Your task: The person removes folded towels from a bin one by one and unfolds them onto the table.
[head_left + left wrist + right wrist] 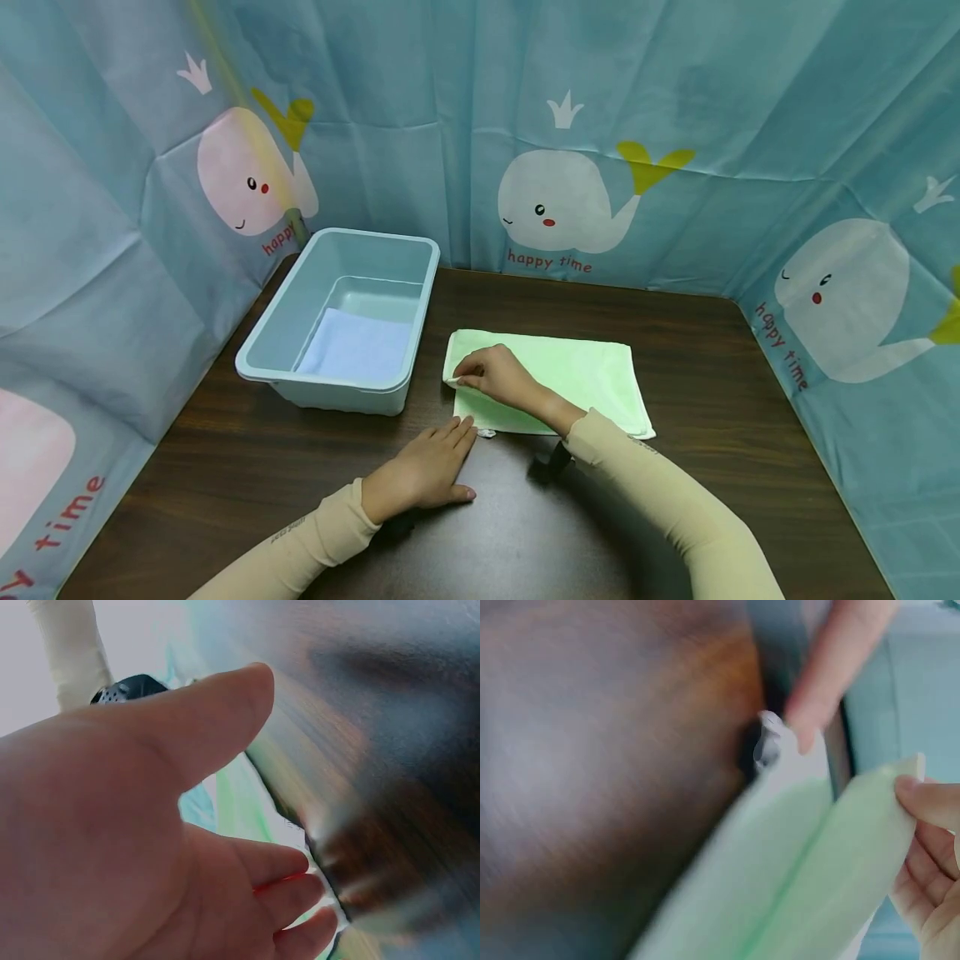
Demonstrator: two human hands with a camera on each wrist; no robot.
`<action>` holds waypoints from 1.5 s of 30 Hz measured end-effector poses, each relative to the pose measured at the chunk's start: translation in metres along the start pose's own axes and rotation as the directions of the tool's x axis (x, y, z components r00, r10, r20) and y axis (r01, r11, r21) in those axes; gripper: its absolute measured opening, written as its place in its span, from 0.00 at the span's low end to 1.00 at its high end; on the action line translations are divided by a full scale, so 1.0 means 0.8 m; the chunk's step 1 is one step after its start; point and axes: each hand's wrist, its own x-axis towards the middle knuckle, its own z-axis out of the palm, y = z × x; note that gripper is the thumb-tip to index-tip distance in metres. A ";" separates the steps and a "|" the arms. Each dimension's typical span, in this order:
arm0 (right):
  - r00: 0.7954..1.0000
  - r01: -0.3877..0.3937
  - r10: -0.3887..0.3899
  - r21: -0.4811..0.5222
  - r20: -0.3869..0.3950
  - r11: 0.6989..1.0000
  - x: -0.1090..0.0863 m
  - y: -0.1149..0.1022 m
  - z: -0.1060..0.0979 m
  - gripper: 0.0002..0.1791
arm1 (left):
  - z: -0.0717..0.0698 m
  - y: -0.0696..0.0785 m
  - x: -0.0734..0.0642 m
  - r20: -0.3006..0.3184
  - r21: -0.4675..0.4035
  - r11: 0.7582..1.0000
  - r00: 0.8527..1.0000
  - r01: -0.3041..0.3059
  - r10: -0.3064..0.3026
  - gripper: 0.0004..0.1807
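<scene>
A light green towel [577, 375] lies folded in a rectangle on the table. My right hand [498, 375] pinches its left edge between thumb and fingers. In the right wrist view, the pinched layer of towel [855, 847] is lifted away from the layer below, under the thumb [926, 799]. My left hand [423, 467] lies on the table with fingers straight, the fingertips right at the towel's near left corner. A small white tag [486, 433] sticks out by that corner. The left wrist view shows the left thumb [225, 712] spread from the fingers.
A light blue plastic basin [337, 383] stands at the left of the dark wooden table [697, 392], with a folded pale blue cloth [360, 346] inside. A blue curtain [420, 108] printed with whales hangs around the table's back and sides.
</scene>
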 end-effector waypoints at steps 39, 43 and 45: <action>0.983 -0.161 0.163 0.039 -0.079 0.986 0.117 0.080 -0.081 0.07 | 0.002 -0.003 -0.003 0.008 0.038 0.999 1.000 -0.003 0.003 0.49; 0.976 -0.193 0.198 0.057 -0.096 0.980 0.128 0.087 -0.077 0.07 | 0.004 -0.003 -0.002 0.015 0.040 0.999 1.000 -0.002 0.001 0.49; 0.971 -0.210 0.215 0.058 -0.102 0.976 0.132 0.090 -0.074 0.07 | 0.005 -0.004 -0.001 0.022 0.039 0.999 1.000 0.001 -0.002 0.49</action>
